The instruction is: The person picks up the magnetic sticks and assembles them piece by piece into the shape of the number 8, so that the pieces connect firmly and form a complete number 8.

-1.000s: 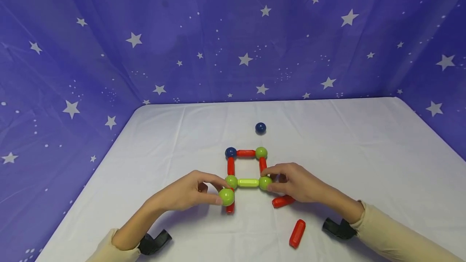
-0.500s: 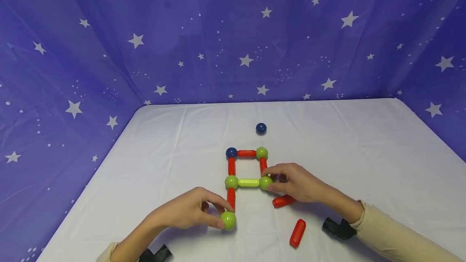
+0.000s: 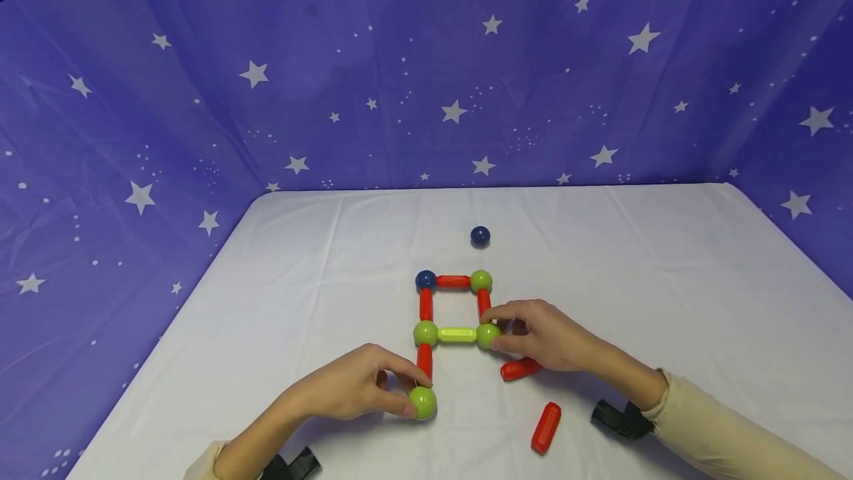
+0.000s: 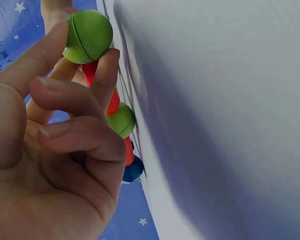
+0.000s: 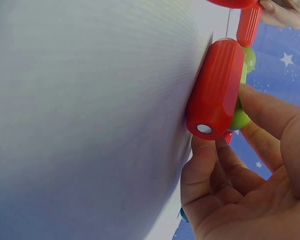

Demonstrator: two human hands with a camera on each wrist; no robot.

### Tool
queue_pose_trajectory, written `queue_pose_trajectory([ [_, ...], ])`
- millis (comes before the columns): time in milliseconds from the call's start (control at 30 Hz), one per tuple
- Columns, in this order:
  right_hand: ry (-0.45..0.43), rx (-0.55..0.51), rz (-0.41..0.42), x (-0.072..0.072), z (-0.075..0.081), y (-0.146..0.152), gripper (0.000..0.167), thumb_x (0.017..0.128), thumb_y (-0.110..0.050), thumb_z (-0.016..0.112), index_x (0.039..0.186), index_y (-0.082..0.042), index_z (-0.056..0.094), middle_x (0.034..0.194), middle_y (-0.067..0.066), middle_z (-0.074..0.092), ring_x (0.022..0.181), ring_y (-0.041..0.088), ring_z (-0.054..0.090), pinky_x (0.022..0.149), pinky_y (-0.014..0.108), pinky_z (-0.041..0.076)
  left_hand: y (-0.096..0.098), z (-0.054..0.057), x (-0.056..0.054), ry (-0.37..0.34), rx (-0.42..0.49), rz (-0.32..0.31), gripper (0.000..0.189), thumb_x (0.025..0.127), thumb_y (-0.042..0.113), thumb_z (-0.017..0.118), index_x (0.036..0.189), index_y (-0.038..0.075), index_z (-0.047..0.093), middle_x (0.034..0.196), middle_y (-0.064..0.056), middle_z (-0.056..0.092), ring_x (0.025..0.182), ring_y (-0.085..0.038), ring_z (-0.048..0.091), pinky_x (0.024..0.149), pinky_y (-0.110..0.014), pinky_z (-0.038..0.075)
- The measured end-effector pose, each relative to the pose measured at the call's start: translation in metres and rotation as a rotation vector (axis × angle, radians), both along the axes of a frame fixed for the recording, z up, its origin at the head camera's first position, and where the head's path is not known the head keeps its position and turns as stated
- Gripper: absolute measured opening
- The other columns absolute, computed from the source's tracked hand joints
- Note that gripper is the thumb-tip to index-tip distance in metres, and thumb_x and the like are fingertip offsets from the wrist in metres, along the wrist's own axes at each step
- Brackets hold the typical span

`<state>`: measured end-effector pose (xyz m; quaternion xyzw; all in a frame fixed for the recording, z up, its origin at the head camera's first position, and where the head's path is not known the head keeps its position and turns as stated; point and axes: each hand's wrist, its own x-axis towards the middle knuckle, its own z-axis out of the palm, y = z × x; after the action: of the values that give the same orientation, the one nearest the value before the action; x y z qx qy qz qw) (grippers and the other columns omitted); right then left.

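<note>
My left hand pinches a green ball between thumb and fingers, at the near end of a red magnetic rod. In the left wrist view this ball sits between the fingertips. That rod extends from the near left corner ball of a square made of rods and balls. At the square's near right corner, my right hand holds another green ball with thumb and fingers. A yellow-green rod joins these two corners. The far corners are a blue ball and a green ball.
One loose red rod lies just under the right hand, large in the right wrist view. Another red rod lies nearer. A lone dark blue ball rests beyond the square. White cloth covers the table; a starry purple curtain surrounds it.
My left hand has brought its green ball down from beside the near left corner to the red rod's near end, then slightly right. The right hand has stayed at its ball.
</note>
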<state>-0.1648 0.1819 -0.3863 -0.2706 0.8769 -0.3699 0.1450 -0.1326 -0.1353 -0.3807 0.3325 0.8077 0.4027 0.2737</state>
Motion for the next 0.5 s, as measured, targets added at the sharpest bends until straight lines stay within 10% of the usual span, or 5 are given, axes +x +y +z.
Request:
queue_pose_trajectory([
  [500, -0.005, -0.013, 0.004, 0.0003, 0.0011, -0.0014, 0.032, 0.089, -0.018, 0.074, 0.121, -0.013, 0.069, 0.095, -0.007, 0.062, 0.083, 0.018, 0.055, 0.068, 0.026, 0.049, 0.0045, -0.0005, 0.0039, 0.081, -0.056, -0.006, 0.026, 0.087, 0.031, 0.076, 0.113, 0.027, 0.073, 0.094, 0.020, 0.064, 0.059, -0.002, 0.048, 0.059, -0.019, 0.041],
])
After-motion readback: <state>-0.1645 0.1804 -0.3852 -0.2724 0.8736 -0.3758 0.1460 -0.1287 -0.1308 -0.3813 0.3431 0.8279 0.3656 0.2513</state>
